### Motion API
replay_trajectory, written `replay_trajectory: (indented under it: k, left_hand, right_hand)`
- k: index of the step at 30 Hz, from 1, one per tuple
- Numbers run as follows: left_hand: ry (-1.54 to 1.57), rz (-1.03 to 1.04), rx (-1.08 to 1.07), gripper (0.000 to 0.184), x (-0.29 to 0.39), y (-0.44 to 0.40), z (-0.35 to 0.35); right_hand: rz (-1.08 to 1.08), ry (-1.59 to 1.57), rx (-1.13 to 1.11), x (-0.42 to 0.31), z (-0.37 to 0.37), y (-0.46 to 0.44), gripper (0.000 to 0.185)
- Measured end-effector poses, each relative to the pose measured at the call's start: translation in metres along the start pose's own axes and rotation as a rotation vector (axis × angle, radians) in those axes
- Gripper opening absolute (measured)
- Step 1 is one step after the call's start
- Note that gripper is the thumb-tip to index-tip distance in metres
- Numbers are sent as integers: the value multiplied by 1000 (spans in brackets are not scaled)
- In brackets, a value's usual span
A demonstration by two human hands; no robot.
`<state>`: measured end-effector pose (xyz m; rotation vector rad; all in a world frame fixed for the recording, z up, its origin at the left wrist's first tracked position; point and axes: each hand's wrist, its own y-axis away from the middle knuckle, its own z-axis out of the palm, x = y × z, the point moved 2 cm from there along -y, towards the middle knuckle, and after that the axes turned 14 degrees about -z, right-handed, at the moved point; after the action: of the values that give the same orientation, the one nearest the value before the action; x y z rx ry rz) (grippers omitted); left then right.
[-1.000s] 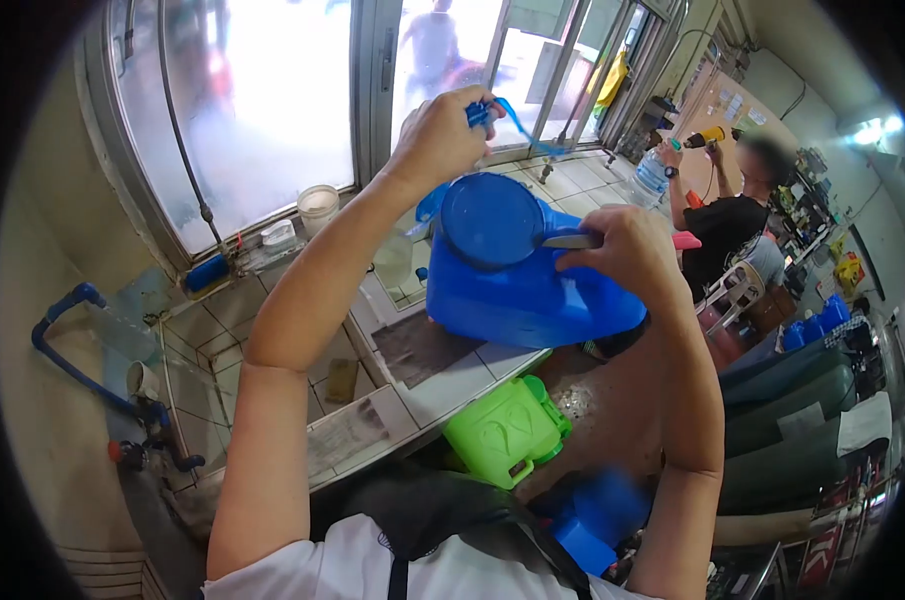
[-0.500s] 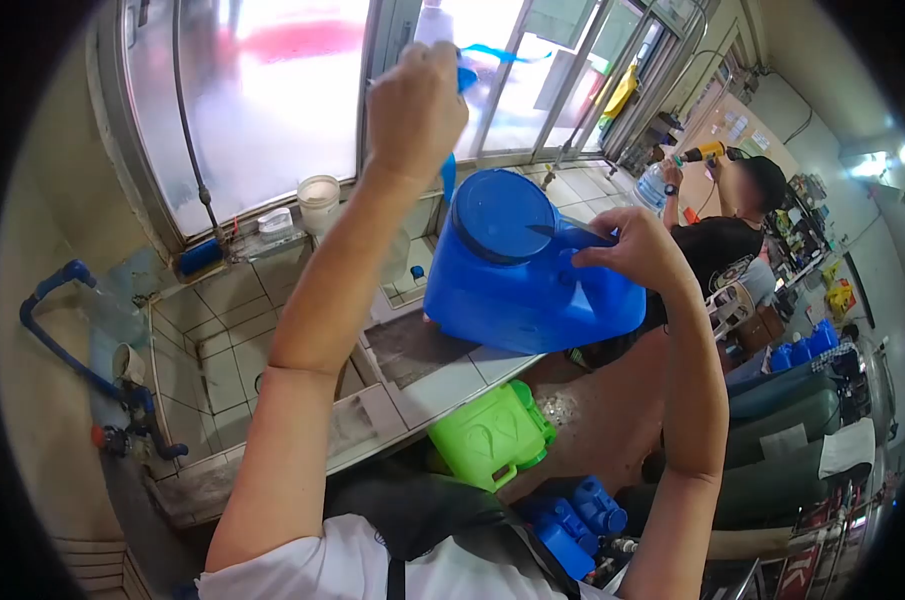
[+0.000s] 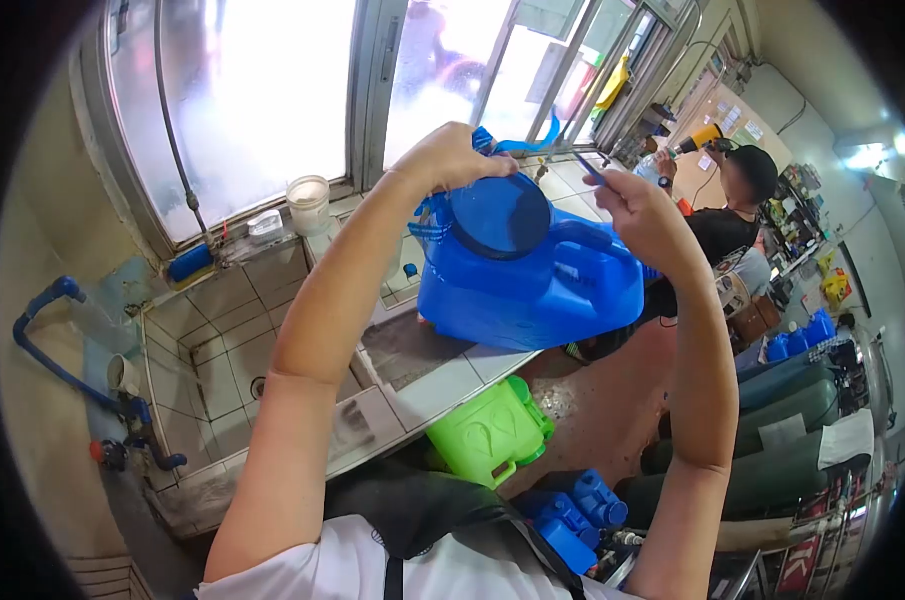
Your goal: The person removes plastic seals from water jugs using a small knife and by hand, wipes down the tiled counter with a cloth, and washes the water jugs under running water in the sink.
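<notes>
A large blue water jug (image 3: pixel 532 290) with a round screw cap (image 3: pixel 502 215) rests on the tiled ledge in front of me. My left hand (image 3: pixel 450 160) is closed at the cap's far left edge, gripping a torn blue plastic strip (image 3: pixel 540 138) whose loose end curls off to the right. More blue plastic shreds (image 3: pixel 430 222) hang beside the cap below this hand. My right hand (image 3: pixel 640 212), raised above the jug's handle, is closed around a small knife (image 3: pixel 589 170). Its thin blade points up and left, apart from the jug; the fingers hide its handle.
A tiled basin (image 3: pixel 227 365) with blue piping (image 3: pixel 42 310) lies left. A white tub (image 3: pixel 308 205) stands by the window. Below the ledge are a green jug (image 3: pixel 487 430) and blue containers (image 3: pixel 572 520). At right, another person (image 3: pixel 722 220) holds a yellow heat gun (image 3: pixel 700 138).
My left hand has come down from above to the cap's edge with the blue strip. My right hand has lifted the knife away from the cap, up and slightly right.
</notes>
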<state>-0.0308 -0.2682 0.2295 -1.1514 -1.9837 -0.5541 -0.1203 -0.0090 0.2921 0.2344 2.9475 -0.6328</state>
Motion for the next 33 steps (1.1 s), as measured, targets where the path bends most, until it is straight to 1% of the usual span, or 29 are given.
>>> replay_trajectory:
  k: [1, 2, 4, 5, 6, 8, 9, 11, 12, 14, 15, 17, 20, 23, 26, 30, 32, 33]
  left_hand:
    - [40, 28, 7, 78, -3, -3, 3]
    - [81, 57, 17, 77, -6, -6, 6]
    - [66, 84, 55, 76, -10, -10, 8]
    - [50, 110, 94, 76, -12, -11, 8]
    - [51, 108, 97, 76, -13, -11, 8]
    - [51, 129, 100, 75, -12, -11, 10]
    - [50, 126, 99, 75, -12, -10, 10]
    - [84, 119, 121, 70, -12, -9, 10]
    - [81, 118, 114, 70, -13, -10, 10]
    - [100, 127, 99, 62, -12, -12, 10]
    - [99, 128, 91, 62, -10, -9, 10]
    - [103, 147, 114, 55, -6, -3, 8]
    - [148, 172, 76, 53, -1, 7, 6]
    - [98, 144, 107, 52, -4, -2, 9]
    - [101, 153, 123, 50, -4, -5, 11]
    - [105, 163, 99, 51, -3, 3, 10]
    - [115, 165, 93, 53, -4, 4, 12]
    - [115, 165, 95, 53, -4, 5, 12]
  right_hand:
    - [-18, 138, -22, -10, 0, 0, 34]
    - [-16, 139, -22, -20, 3, -1, 34]
    - [-59, 440, -132, -41, 12, -4, 33]
    - [2, 476, -180, -55, 14, -8, 32]
    - [-2, 476, -180, -63, 16, -12, 32]
    - [-13, 601, -290, -74, 20, -18, 35]
    - [-14, 598, -291, -76, 22, -22, 35]
    - [-19, 676, -336, -77, 27, -31, 39]
    - [-13, 672, -338, -79, 29, -34, 39]
    - [13, 725, -335, -85, 31, -40, 39]
    - [20, 723, -338, -88, 30, -42, 39]
    - [87, 730, -309, -92, 30, -44, 33]
    - [55, 732, -330, -90, 32, -43, 28]
    - [98, 702, -308, -94, 30, -41, 25]
    - [139, 729, -340, -94, 31, -43, 25]
    - [176, 741, -355, -86, 40, -50, 24]
    - [220, 759, -464, -73, 48, -55, 25]
    - [219, 760, -464, -72, 44, -53, 25]
